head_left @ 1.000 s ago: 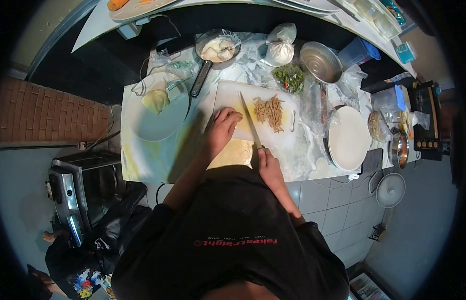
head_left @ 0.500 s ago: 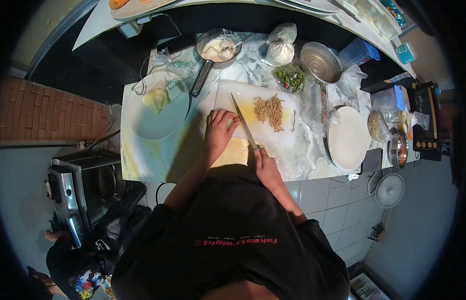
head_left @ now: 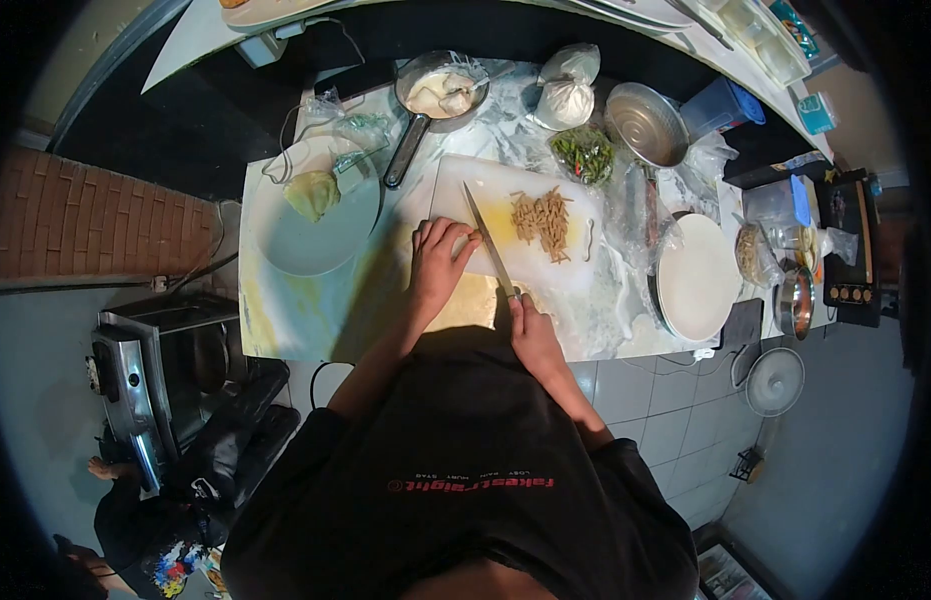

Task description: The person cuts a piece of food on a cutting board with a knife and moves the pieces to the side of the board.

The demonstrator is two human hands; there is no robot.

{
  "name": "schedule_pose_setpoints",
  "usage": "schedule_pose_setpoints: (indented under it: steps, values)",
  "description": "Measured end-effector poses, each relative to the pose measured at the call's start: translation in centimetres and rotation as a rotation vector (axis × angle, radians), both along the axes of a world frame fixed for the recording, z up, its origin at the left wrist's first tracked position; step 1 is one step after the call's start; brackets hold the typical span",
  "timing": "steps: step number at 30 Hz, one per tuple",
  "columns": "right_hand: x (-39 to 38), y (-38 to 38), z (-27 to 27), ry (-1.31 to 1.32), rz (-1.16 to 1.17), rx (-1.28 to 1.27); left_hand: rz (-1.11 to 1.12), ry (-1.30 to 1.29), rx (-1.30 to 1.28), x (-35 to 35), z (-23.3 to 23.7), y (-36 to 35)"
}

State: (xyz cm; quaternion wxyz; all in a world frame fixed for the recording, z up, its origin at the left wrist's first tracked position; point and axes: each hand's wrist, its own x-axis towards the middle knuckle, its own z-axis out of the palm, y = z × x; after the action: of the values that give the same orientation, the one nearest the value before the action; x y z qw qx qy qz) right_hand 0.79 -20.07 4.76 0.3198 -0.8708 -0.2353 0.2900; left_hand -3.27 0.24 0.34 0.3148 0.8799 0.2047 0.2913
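My right hand (head_left: 530, 328) grips the handle of a long kitchen knife (head_left: 494, 245). The blade slants up and left across a white cutting board (head_left: 460, 178). On the board's left side my left hand (head_left: 442, 258) is closed with bent fingertips close beside the blade, pressing on a small brown piece of food (head_left: 473, 238) that is mostly hidden. Right of the knife lies a pile of thin brown food strips (head_left: 542, 222), with a yellowish stain around it.
A blue-green plate (head_left: 315, 250) holds a cabbage piece (head_left: 312, 195). Behind the board stand a saucepan (head_left: 410, 145), bagged green chillies (head_left: 582, 155) and a metal bowl (head_left: 647, 125). A white plate (head_left: 697, 275) lies right. Another person (head_left: 150, 510) is at lower left.
The view has shifted slightly. Both hands, the knife and the pile of strips keep nearly the same places.
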Motion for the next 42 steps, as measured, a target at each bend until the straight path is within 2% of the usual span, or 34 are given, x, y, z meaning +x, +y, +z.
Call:
schedule_pose_setpoints:
  steps: [21, 23, 27, 29, 32, 35, 39, 42]
  values:
    - [1.1, 1.6, 0.1, 0.098, 0.088, -0.152, 0.008, -0.003, -0.042, 0.1, -0.1, 0.5]
    - [1.0, 1.9, -0.4, 0.063, 0.041, -0.070, 0.013, 0.001, -0.054, 0.3, -0.1, 0.6]
    - [1.4, 2.8, -0.5, 0.081, 0.060, -0.091, 0.011, 0.011, -0.056, 0.1, -0.4, 0.6]
    - [0.8, 3.4, -0.8, -0.040, 0.082, -0.261, 0.009, 0.025, -0.054, -0.1, -0.3, 0.5]
    - [0.8, 3.9, -0.5, -0.182, 0.118, -0.291, 0.011, 0.065, -0.049, -0.1, -0.4, 0.6]
    - [1.5, 3.8, -0.9, -0.151, 0.122, -0.221, 0.030, 0.080, -0.038, -0.1, -0.2, 0.2]
    - [2.2, 3.0, 1.2, -0.179, 0.168, -0.158, 0.039, 0.062, -0.035, 0.0, -0.2, 0.4]
    - [2.6, 2.4, 2.6, -0.018, 0.024, -0.147, 0.034, 0.040, -0.018, 0.0, -0.2, 0.6]
